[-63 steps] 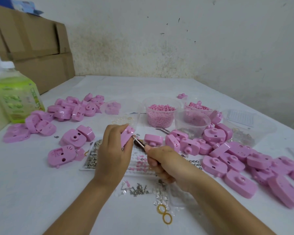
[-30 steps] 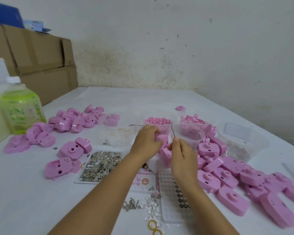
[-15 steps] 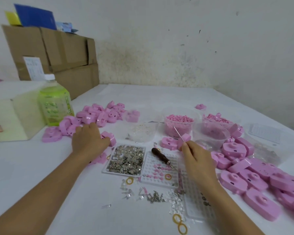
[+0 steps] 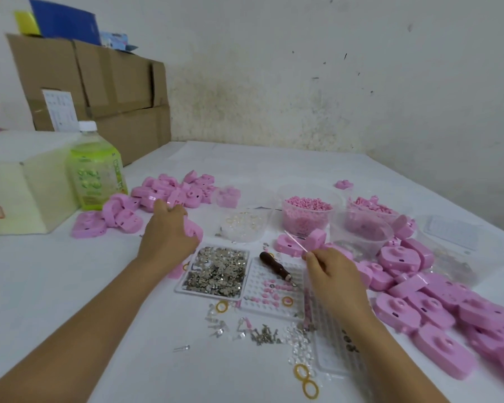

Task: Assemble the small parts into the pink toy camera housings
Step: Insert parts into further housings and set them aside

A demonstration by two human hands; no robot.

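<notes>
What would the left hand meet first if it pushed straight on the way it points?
Most likely the heap of pink housings just beyond the left hand, which grips one pink housing; depth is unclear, they may already touch.

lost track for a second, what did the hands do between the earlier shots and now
The left hand left the housing it was holding at the centre, swung left and now closes its fingers over another pink housing beside the tray of metal parts. The right hand drew back from that work, still pinching the tweezers. The tubs stayed put.
</notes>
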